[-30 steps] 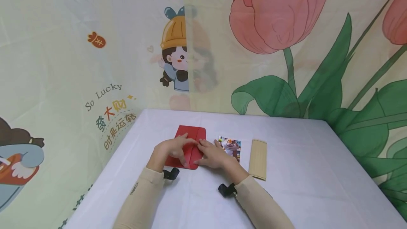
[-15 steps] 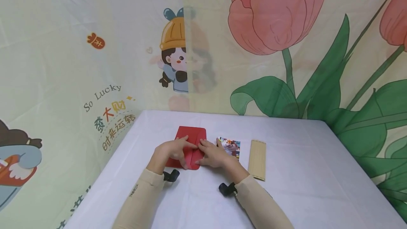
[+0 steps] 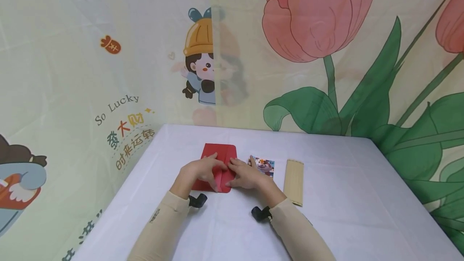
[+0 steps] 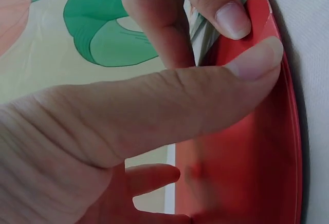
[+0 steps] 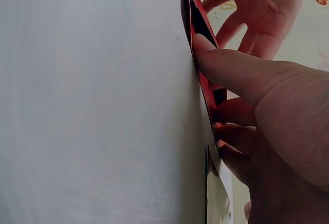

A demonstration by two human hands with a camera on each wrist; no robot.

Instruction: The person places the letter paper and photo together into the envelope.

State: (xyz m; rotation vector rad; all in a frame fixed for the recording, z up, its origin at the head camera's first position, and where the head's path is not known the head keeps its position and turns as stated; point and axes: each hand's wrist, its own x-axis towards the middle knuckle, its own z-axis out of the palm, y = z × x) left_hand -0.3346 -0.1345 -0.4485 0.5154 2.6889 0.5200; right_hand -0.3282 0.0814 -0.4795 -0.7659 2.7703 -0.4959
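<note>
A red paper envelope [image 3: 214,151] lies on the white table, its flap on the right side. My left hand [image 3: 200,172] rests across its middle, thumb stretched to the near edge and fingers spread farther back. On the flap [image 3: 231,153] lies my right hand [image 3: 245,173], thumb near the bottom corner and fingertips higher up. Seen from the right wrist, dark gaps show between the red paper layers [image 5: 199,21] beside the right thumb [image 5: 226,62]. In the left wrist view the left thumb [image 4: 205,98] lies straight over the red paper, close to the other hand's thumb. Palms hide part of the envelope.
A small colourful picture card [image 3: 267,166] lies just right of the right hand, partly covered by it. Farther right is a flat tan slatted strip [image 3: 294,182]. Printed cloth with tulips [image 3: 319,15] hangs behind the table [image 3: 337,164].
Both hands have shifted slightly to the right, and the red envelope has slid a little the same way. The card and the tan strip stay put.
</note>
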